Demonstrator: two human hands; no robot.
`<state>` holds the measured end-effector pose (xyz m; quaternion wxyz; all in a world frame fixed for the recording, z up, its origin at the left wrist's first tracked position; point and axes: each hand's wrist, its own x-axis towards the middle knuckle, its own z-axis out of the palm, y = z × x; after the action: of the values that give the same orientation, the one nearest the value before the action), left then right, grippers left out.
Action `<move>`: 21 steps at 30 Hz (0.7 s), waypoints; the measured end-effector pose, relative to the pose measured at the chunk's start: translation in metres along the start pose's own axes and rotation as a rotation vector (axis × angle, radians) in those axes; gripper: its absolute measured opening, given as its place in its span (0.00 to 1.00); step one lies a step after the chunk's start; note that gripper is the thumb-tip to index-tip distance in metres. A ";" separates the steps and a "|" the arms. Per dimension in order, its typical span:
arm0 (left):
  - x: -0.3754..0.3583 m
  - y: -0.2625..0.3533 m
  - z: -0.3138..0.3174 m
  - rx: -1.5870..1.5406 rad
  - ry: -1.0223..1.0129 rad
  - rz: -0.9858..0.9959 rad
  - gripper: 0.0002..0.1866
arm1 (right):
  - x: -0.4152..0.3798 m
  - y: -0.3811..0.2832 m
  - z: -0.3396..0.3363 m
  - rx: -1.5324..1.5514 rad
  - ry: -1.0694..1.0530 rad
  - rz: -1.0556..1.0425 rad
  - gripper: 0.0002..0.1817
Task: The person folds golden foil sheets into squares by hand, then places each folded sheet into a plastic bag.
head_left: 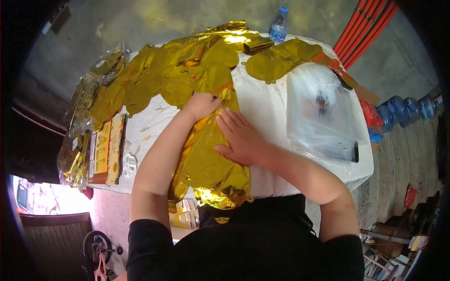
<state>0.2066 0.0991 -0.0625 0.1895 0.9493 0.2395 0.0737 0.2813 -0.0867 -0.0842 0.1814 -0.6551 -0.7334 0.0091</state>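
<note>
A flat gold foil balloon lies lengthwise at the table's near edge, its lower end hanging over the edge by my body. At its upper end, my left hand is closed, with the fingers curled on the foil. My right hand presses flat on the same balloon, fingers stretched out and thumb apart. Beyond both hands, a heap of flat gold foil balloons spreads across the back of the white-covered table. Another gold foil piece lies at the back right.
Clear plastic bags are stacked on the right. Packaged foil and printed yellow cards sit on the left, with a white cord coil nearby. A water bottle stands at the back edge. Orange pipes rise beyond.
</note>
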 end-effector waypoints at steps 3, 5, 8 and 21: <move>0.015 -0.043 0.018 -0.502 0.152 0.106 0.20 | 0.001 0.000 -0.002 0.013 0.016 -0.010 0.41; 0.015 -0.061 0.002 -0.539 0.181 0.010 0.18 | 0.000 0.000 -0.002 0.012 0.028 -0.015 0.40; 0.014 -0.084 -0.016 -0.764 0.406 -0.113 0.15 | -0.001 0.000 -0.001 0.030 0.039 -0.018 0.40; 0.030 -0.005 0.009 -0.026 0.248 0.330 0.15 | 0.001 -0.001 -0.002 0.005 0.008 0.000 0.41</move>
<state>0.2322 0.1147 -0.0717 0.1562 0.9568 0.1015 0.2232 0.2806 -0.0863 -0.0822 0.1859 -0.6548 -0.7325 0.0082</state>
